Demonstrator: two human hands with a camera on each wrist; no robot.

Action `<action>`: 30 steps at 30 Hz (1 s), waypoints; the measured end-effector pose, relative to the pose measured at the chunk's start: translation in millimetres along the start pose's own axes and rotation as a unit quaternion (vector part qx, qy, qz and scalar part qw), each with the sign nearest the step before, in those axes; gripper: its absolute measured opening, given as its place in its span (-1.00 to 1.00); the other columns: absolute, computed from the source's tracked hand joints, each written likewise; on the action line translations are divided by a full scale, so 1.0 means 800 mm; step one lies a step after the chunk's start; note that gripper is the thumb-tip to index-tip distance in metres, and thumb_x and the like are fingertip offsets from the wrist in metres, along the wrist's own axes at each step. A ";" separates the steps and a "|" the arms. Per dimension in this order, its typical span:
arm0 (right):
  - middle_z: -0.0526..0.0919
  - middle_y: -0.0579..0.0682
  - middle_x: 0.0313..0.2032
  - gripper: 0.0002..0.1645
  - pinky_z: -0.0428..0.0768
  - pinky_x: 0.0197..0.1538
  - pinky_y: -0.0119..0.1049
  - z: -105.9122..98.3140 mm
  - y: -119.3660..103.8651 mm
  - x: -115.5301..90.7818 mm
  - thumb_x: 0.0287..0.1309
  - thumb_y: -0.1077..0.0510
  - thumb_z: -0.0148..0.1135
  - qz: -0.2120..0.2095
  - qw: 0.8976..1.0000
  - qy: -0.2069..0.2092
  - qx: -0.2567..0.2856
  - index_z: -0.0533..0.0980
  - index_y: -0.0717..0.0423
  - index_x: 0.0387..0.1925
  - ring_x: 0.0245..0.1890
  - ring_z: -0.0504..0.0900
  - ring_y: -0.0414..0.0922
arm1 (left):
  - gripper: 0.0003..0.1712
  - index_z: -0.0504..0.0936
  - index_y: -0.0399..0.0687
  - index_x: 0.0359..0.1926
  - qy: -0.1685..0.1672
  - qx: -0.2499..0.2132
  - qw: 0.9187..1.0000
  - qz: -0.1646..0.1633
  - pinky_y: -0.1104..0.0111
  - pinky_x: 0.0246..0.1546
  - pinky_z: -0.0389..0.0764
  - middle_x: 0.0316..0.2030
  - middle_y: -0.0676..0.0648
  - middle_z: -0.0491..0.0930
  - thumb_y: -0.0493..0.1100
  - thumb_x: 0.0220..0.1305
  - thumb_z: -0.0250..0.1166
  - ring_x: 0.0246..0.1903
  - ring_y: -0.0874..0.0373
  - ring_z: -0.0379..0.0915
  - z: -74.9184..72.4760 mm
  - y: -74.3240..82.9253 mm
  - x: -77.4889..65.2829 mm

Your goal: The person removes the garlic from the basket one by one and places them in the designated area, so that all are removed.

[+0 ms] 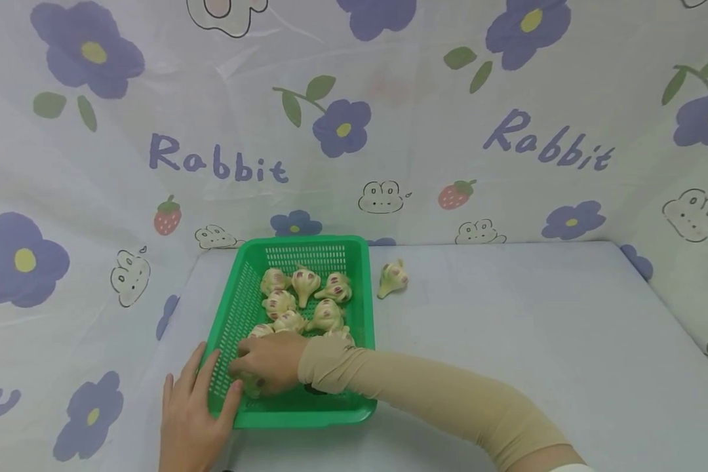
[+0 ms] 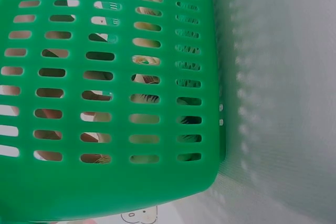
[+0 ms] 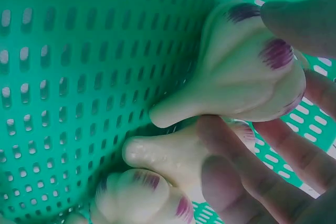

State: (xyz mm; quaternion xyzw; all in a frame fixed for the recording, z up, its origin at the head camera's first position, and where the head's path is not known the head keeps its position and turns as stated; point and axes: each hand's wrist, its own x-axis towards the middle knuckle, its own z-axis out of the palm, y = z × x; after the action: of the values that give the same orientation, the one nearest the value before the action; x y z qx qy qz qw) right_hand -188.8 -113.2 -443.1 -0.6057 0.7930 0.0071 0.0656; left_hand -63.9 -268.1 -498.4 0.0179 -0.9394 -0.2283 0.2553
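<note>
A garlic bulb [image 3: 252,72] sat in the grip of a person's right hand [image 1: 274,360], low inside a green basket [image 1: 307,419] near its close left corner. The right-wrist view showed the thumb on one side of the bulb and fingertips on the other, pinching it between them. Its long axis ran slantwise, the neck pointing away from the palm toward the perforated wall; whether the tip touched that wall could not be told. The right hand was the nearer of the two, in contact with the bulb, while the left hand [image 1: 195,413] lay just across the basket's left side, its fingers spread and straight against the rim, pinching nothing.

Around the held bulb, eight other bulbs [image 1: 328,314] could be counted in the basket from the head view, most toward the far half; more may have been hidden under the right arm. One loose bulb [image 1: 394,276] rested outside, just beyond the right rim, its neck angled toward the person and closer to the right hand than the left.

One basket, two hands and one beige sleeve [image 1: 425,383] completed the count on the white table [image 1: 507,314], before a cloth [image 1: 413,157] twice lettered "Rabbit."
</note>
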 end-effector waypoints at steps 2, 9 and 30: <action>0.60 -0.08 0.19 -0.45 0.59 -0.31 -0.56 0.001 0.000 0.001 0.34 0.02 0.40 -0.003 1.000 0.004 -0.004 0.54 -0.21 0.33 -0.13 0.67 -0.30 | -0.30 0.49 -0.17 0.40 -0.002 0.000 1.000 -0.001 -0.58 0.31 0.09 0.47 -0.30 0.35 0.07 0.36 0.38 0.33 -0.41 0.37 -0.001 0.001 0.000; 0.63 -0.10 0.20 -0.46 0.65 -0.27 -0.51 0.002 -0.001 0.001 0.33 0.06 0.42 0.002 1.000 0.009 -0.016 0.54 -0.23 0.30 -0.03 0.69 -0.24 | -0.30 0.48 -0.17 0.41 -0.008 -0.001 1.000 -0.003 -0.58 0.32 0.07 0.47 -0.31 0.35 0.06 0.37 0.37 0.36 -0.39 0.34 -0.003 0.003 0.001; 0.64 -0.11 0.10 -0.42 0.69 -0.17 -0.46 -0.011 0.012 0.000 0.26 -0.04 0.44 0.011 0.999 0.039 -0.003 0.54 -0.21 0.30 -0.12 0.68 -0.28 | -0.31 0.49 -0.17 0.40 0.006 -0.010 1.000 0.002 -0.58 0.30 0.10 0.45 -0.30 0.37 0.04 0.35 0.38 0.32 -0.41 0.38 0.001 -0.001 0.000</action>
State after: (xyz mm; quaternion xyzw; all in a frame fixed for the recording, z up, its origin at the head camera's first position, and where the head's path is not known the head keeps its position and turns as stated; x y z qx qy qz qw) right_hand -198.7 -111.4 -435.2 -0.5966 0.8018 -0.0135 0.0325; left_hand -64.2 -268.8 -499.5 0.0144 -0.9356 -0.2371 0.2611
